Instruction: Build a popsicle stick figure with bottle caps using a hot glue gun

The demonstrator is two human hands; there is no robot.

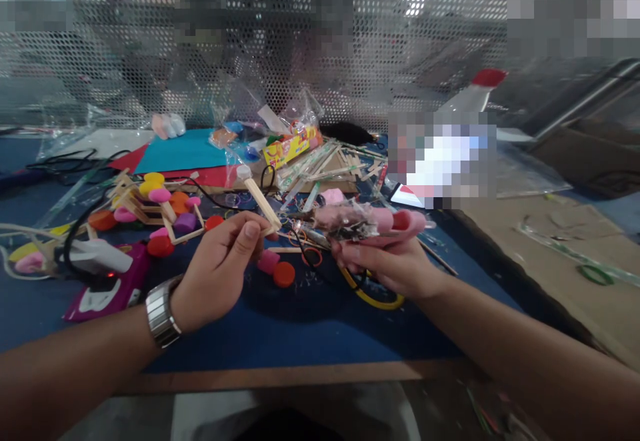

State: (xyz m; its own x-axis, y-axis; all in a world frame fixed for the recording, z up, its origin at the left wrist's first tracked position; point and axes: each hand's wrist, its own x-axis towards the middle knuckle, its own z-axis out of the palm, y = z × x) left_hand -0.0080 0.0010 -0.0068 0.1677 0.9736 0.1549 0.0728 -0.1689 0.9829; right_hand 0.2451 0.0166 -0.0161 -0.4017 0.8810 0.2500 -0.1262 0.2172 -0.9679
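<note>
My left hand, with a metal watch on the wrist, pinches a wooden craft stick that has a white cap on its far end; the stick slants up and away to the left. My right hand is closed around a pink-handled tool with a clear plastic bag bunched against it. The two hands are close together above the blue mat. Just below them lie a pink bottle cap, an orange bottle cap and a yellow loop.
At the left stands a stick frame with coloured caps, beside a white and purple glue gun with black cables. A pile of sticks and packets lies behind. A red-capped bottle and cardboard are at the right. Perforated metal mesh closes the back.
</note>
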